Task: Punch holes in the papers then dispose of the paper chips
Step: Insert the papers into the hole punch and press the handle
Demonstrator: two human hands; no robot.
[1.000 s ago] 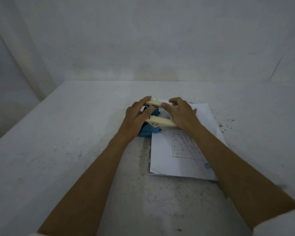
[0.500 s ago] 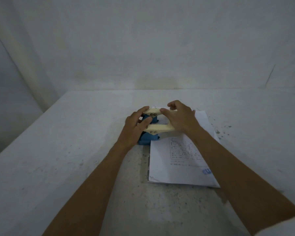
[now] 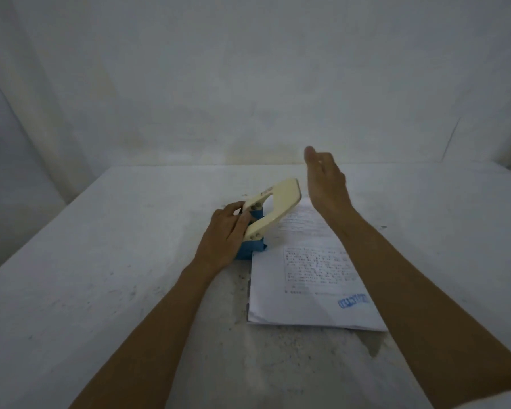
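Now the right hand (image 3: pixel 326 184) has lifted off, fingers loose, and the hole punch (image 3: pixel 266 214) lever has sprung up over the papers (image 3: pixel 313 278), left hand (image 3: pixel 224 234) gripping its base: punch apparently done.

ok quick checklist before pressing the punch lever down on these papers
1. Lever raised and ready: ok.
2. Left hand steadying the blue hole punch: ok.
3. Right hand on the lever: not ok, lifted clear above it.
4. Papers lying flat on the table: ok.
5. Paper edge fully seated in the punch slot: cannot tell.
6. Somewhere visible to dump the chips: not ok, none in view.
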